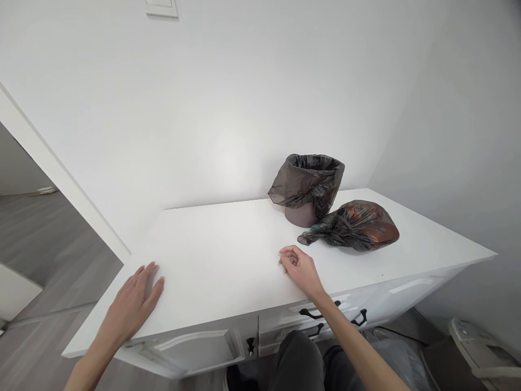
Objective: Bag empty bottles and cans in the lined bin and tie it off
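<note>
My left hand [136, 298] lies flat on the near left part of the white cabinet top [220, 260], fingers stretched out, holding nothing. My right hand [299, 269] rests on the top near the middle, fingers loosely curled, with nothing in it. Just beyond it lies a tied dark bag [354, 225] full of rubbish, its knotted end pointing toward my right hand. Behind that stands a small round bin [307, 187] lined with a dark plastic bag, close to the wall.
White walls meet in a corner behind the cabinet's right end. Drawers with black handles [317, 315] sit below the front edge, by my knees. A grey wooden floor [44, 255] spreads to the left. A white appliance [484, 347] sits on the floor at the lower right.
</note>
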Action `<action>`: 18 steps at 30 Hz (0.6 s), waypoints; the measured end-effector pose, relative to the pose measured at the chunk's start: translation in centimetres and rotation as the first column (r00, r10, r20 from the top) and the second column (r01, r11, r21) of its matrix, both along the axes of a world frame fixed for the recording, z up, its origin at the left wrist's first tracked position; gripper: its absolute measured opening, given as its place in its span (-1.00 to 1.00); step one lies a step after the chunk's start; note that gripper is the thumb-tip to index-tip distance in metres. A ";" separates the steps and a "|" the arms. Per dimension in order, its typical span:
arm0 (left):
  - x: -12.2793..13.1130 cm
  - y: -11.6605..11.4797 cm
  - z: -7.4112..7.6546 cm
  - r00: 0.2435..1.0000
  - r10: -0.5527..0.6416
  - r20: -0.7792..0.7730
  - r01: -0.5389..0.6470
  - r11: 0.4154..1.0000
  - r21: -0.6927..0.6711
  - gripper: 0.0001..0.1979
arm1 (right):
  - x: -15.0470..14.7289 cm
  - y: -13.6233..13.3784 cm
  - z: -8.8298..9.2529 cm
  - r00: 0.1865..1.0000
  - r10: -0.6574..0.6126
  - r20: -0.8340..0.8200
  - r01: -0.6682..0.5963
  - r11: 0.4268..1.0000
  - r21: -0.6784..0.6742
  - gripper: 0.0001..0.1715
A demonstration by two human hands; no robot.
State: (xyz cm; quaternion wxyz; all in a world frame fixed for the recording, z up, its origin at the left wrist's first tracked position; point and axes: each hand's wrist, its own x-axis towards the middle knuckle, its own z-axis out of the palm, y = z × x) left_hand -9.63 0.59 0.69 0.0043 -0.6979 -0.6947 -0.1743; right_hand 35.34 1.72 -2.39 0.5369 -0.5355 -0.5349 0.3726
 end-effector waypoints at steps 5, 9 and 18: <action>0.7 -0.5 0.7 1.000 0.018 0.001 -0.017 1.000 -0.022 -0.20 | -0.1 -0.4 0.7 0.993 -0.081 -0.087 0.085 0.996 0.035 -0.64; 0.9 -0.7 0.8 1.000 0.028 -0.010 -0.028 0.998 -0.060 -0.18 | 0.9 -0.8 1.1 0.957 -0.249 -0.147 0.255 0.966 0.026 -0.53; 0.5 -0.4 0.2 1.000 0.027 -0.011 -0.028 0.998 -0.061 -0.21 | 7.2 -0.9 0.1 0.822 -0.531 0.205 0.524 0.847 0.090 -0.23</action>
